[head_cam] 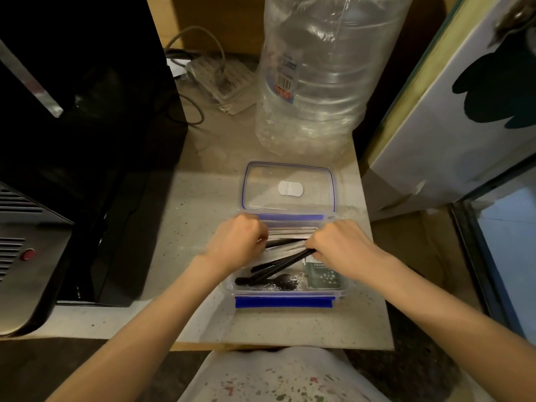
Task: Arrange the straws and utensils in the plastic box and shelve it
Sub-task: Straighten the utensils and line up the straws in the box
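Note:
A clear plastic box (285, 293) with blue clasps stands open on the pale counter, its lid (288, 188) flipped back flat behind it. Inside lie several black straws (277, 266), a black plastic spoon (285, 281) in clear wrap, pale wrapped straws (290, 232) along the far side and a dark green sachet (323, 275) at the right. My left hand (236, 240) is closed over the left ends of the straws. My right hand (339, 246) pinches the right ends of the black straws, which slant down to the left.
A large clear water bottle (324, 74) stands right behind the lid. A black appliance (87, 140) fills the left side, with a grey machine (29, 256) in front of it. Cables and a power strip (220, 79) lie at the back. A white board (464, 111) leans at the right.

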